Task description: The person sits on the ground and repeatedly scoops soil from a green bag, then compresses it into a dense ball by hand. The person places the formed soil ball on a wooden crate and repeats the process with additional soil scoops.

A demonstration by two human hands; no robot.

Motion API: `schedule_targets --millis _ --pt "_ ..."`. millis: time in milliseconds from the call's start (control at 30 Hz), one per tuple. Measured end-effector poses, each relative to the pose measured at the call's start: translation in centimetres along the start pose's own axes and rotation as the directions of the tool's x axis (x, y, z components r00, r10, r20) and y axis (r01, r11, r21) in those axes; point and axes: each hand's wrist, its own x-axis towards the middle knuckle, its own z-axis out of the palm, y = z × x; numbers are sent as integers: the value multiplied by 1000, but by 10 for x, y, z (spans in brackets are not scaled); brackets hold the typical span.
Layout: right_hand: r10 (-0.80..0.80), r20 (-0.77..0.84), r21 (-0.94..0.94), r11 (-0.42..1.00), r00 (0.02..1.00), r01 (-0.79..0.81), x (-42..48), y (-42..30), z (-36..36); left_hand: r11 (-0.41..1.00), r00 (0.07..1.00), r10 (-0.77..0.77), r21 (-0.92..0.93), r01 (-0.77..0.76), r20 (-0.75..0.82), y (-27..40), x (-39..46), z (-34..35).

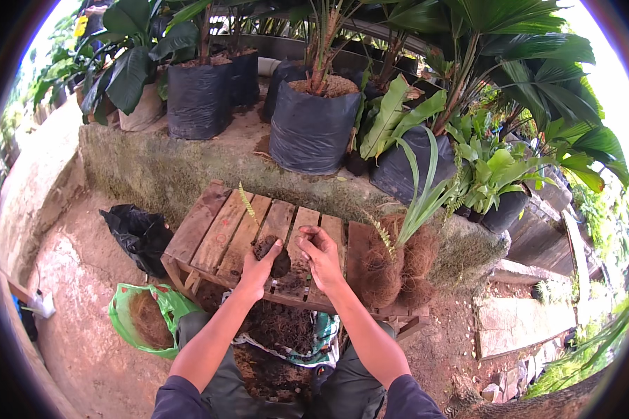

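Observation:
My left hand point(261, 266) holds a dark clump of soil and roots point(279, 260) over the near edge of a slatted wooden table point(230, 230). A small fern frond point(248, 204) rises just above the clump. To its right, my right hand point(317, 251) is raised with curled fingers, thumb close to the fingertips; whether something tiny is between them cannot be told. Brown coconut-fibre balls point(381, 280) sit at the table's right end, with a long-leaved green plant point(422, 204) and a small frond among them. Loose soil lies on the slats.
An open bag of dark soil point(288, 324) lies below the table, between my knees. A green plastic bag point(119, 314) with fibre and a black plastic bag point(141, 235) are at left. Potted palms in black bags point(314, 131) line the concrete ledge point(188, 162) behind.

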Motion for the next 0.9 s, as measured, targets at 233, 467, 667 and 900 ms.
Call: schedule_targets --millis 233,467,667,900 --pt "40 -14 304 952 999 -33 4 -3 0 1000 1000 -5 -23 6 14 2 0 -4" --pt "20 31 164 986 999 -25 6 3 3 1000 999 -12 -17 11 -38 6 -5 0" --pt "-197 239 -510 808 951 296 -5 4 13 986 988 -63 -144 84 142 -2 6 -12" --pt "-428 291 -773 422 856 474 -28 17 47 973 926 -118 -145 181 360 19 -19 -4"
